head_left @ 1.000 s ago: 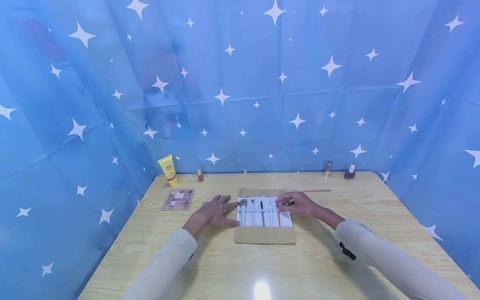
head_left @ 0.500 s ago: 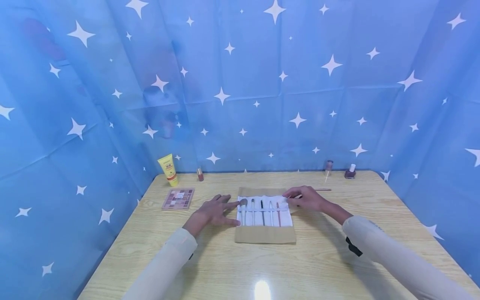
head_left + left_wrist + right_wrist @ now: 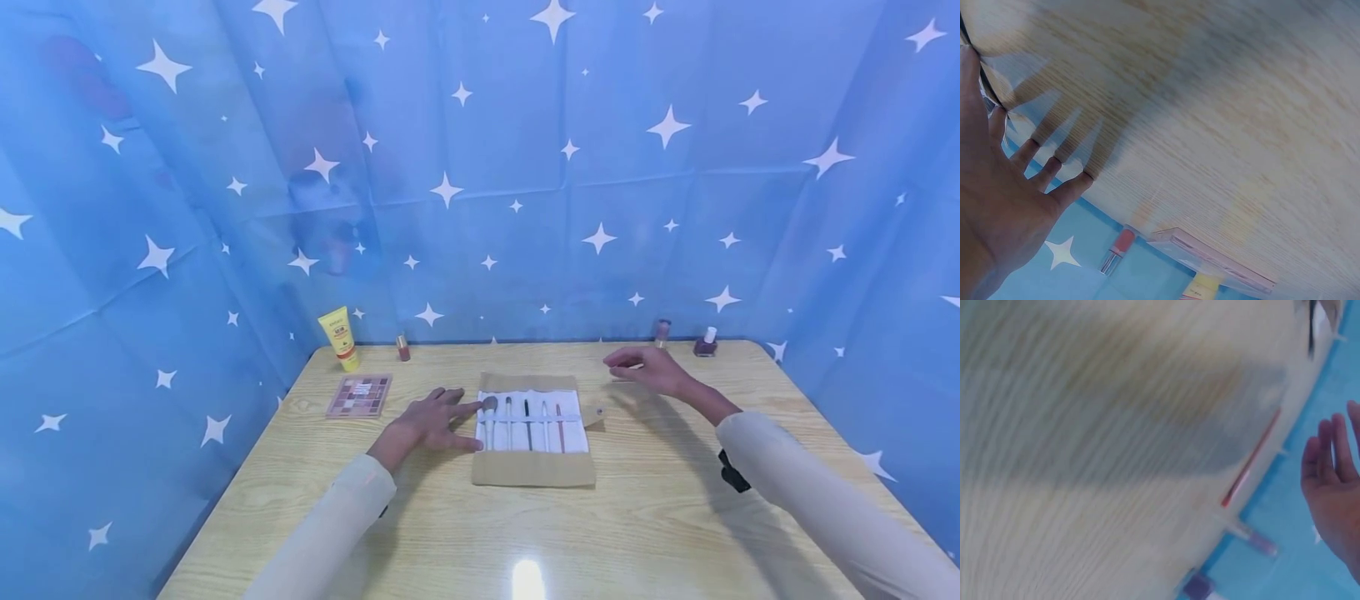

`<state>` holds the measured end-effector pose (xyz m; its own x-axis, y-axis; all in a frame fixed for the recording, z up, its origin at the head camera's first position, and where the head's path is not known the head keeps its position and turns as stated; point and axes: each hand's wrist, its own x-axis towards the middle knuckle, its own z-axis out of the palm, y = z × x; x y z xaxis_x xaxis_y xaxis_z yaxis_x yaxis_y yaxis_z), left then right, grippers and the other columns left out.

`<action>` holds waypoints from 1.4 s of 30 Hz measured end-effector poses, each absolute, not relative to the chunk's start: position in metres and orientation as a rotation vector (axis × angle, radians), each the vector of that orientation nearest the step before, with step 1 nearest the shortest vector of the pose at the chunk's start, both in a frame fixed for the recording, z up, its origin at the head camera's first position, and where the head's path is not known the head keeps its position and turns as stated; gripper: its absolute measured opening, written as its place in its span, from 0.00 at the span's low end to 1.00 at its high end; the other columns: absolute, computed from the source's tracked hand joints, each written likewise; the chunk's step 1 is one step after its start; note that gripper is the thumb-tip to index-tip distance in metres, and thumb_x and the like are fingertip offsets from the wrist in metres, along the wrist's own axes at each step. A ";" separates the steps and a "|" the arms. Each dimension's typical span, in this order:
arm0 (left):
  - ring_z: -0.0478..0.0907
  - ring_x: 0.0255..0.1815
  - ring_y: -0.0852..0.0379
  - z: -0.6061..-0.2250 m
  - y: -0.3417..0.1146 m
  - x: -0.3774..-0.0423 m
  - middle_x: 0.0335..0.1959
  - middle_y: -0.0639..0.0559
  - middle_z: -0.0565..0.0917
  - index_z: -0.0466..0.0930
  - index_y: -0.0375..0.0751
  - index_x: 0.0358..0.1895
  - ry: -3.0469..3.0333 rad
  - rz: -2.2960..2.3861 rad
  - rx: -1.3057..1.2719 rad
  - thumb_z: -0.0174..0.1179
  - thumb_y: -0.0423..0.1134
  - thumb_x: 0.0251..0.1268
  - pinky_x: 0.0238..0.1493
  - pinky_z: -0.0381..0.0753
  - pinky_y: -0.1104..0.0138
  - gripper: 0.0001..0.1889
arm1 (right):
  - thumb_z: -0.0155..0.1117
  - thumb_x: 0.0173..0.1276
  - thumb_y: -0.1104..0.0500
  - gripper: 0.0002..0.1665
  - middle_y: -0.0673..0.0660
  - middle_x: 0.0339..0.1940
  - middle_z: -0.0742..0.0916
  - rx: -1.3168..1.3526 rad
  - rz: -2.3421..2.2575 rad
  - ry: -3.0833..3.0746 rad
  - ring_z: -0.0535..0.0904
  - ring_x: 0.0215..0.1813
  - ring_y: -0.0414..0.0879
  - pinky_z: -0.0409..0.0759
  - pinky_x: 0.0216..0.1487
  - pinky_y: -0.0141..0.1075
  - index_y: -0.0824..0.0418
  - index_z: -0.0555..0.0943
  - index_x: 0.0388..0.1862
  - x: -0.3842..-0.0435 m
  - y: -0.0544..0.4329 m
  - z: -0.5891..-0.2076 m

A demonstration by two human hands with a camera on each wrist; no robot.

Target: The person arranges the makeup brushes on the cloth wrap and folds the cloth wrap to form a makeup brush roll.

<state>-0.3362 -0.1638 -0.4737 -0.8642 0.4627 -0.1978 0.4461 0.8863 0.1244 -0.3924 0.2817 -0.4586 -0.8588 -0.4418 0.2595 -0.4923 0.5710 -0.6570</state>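
Observation:
An unrolled tan brush case (image 3: 534, 470) with a white lining lies mid-table. Under its elastic band stand a fluffy makeup brush (image 3: 490, 405), another brush, and several slim stick-shaped tools, one of them reddish (image 3: 560, 433). My left hand (image 3: 429, 422) rests at the case's left edge, fingers spread, index finger and thumb touching it; the left wrist view shows its fingertips on the table. My right hand (image 3: 651, 372) hovers beyond the case's right side, fingers loosely bent, holding nothing. Below it lies a thin red pencil-like stick (image 3: 1251, 459), mostly hidden by the hand in the head view.
Back left stand a yellow tube (image 3: 340, 337) and a small red lip-colour tube (image 3: 403, 348), with an eyeshadow palette (image 3: 360, 396) in front. Back right are a slim cosmetic tube (image 3: 662, 332) and a dark nail polish bottle (image 3: 706, 343). A starry blue curtain (image 3: 480, 250) hangs behind.
My right hand has left the reddish tool in the case and moved right and back, toward the stick on the table. A small tie now shows at the case's right edge. My left hand stays put.

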 end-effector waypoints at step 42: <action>0.47 0.85 0.41 -0.477 -0.164 -0.341 0.86 0.51 0.53 0.56 0.73 0.82 2.840 0.063 0.681 0.51 0.81 0.62 0.77 0.57 0.36 0.45 | 0.71 0.71 0.63 0.11 0.66 0.46 0.91 0.503 0.854 -2.856 0.87 0.50 0.63 0.86 0.49 0.48 0.67 0.89 0.49 -0.413 0.359 -0.506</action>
